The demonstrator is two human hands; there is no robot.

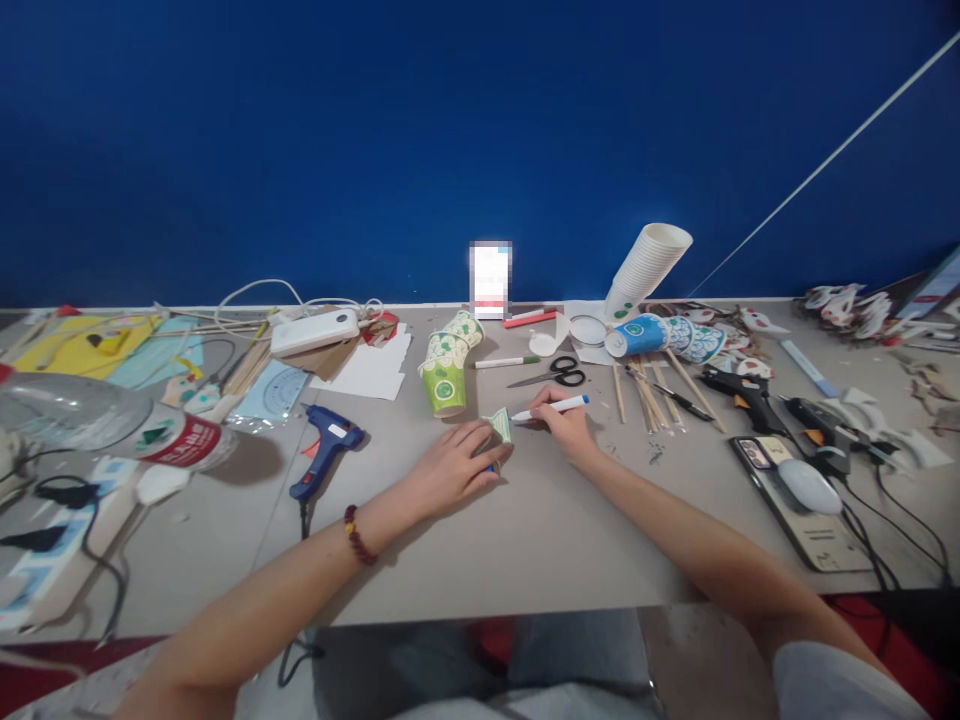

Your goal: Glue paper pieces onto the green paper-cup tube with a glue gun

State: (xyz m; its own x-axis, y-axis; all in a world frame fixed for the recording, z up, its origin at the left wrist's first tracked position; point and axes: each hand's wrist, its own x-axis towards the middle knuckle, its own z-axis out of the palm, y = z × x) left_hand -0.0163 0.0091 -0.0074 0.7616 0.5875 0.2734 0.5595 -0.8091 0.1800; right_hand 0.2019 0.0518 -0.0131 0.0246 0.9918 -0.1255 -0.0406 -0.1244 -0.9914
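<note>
My right hand [564, 425] is closed round a white marker with a blue end [568, 403], its tip pointing left at a small green-and-white striped piece [500, 424]. Against the table, my left hand [457, 462] has its fingers closed at that piece's left and lower edge, steadying it. Something small and blue shows under the left fingers, mostly hidden. Just behind lie green patterned paper cups [445, 382], black-handled scissors [566, 372] and a marker with a green end [508, 362].
A blue glue gun [327, 445] lies left of my left hand, beyond it a plastic bottle [112, 418] and power strip [71, 540]. Stacked white cups [646, 268], wooden sticks [654, 400], a phone [796, 510] and a white mouse [809, 486] are on the right.
</note>
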